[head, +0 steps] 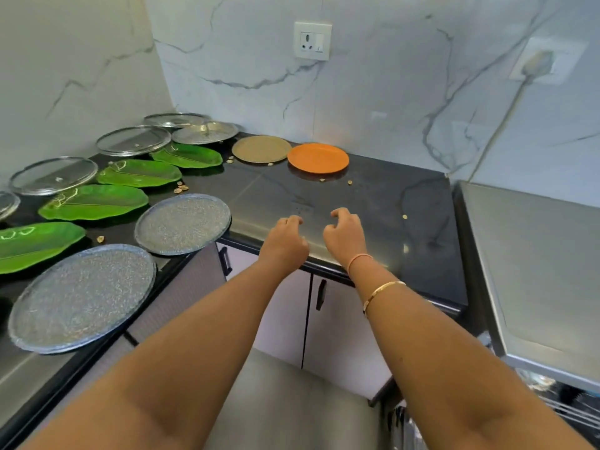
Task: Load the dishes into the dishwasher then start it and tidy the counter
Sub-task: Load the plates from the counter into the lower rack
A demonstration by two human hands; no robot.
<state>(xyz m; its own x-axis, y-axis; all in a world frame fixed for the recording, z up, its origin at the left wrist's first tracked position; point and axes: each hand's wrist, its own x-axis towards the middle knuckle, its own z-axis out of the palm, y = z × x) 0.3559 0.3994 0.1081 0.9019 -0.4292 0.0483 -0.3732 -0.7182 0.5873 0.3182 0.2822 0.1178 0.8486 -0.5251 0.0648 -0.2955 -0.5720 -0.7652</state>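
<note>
Both my hands hover side by side over the front of the dark counter (373, 196). My left hand (285, 241) and my right hand (344, 235) have loosely curled fingers and hold nothing. An orange plate (318, 158) and a tan plate (261, 149) lie at the back. Two glittery grey plates (182, 224) (81, 297) sit at the left front. Green leaf-shaped plates (94, 202) run along the left, with steel plates (133, 140) behind them. The dishwasher (535, 264) stands at the right, its steel top in view and a rack just visible at the lower right.
Small crumbs (181, 189) are scattered on the counter. White cabinet doors with black handles (320, 294) sit under the counter. A wall socket (312, 41) is on the marble backsplash, and a plug with a cord (537, 64) hangs at the right.
</note>
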